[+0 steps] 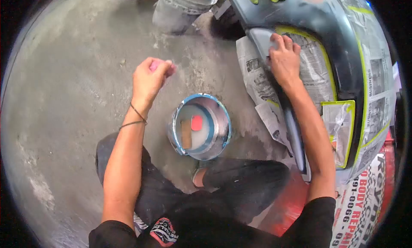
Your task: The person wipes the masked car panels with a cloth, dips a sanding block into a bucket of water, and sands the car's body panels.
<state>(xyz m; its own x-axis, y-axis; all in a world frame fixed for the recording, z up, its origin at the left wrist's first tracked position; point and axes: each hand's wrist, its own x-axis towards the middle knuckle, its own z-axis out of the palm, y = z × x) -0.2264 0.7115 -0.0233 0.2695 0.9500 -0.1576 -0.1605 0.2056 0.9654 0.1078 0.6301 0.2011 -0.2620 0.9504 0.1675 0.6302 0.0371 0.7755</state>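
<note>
My left hand [146, 78] is closed around a crumpled pink sponge [155, 65], raised above the floor left of the bucket. The sponge is partly hidden by my fingers. My right hand [285, 61] presses on the grey edge strip of a car bumper [259, 35], with the fingers bent. Whatever lies beneath those fingers is hidden; a small dark edge shows by the thumb. Between my arms stands a blue-rimmed bucket [229, 132] of cloudy water. In it are a red-pink rectangular piece [196, 123] and a brown strip [186, 134].
Newspaper masking [315, 63] with yellow-green tape covers parts of the bumper. A second, grey-stained bucket [174, 14] stands at the back. My bent legs [244, 179] flank the near side of the water bucket. A printed banner [358, 209] lies at lower right.
</note>
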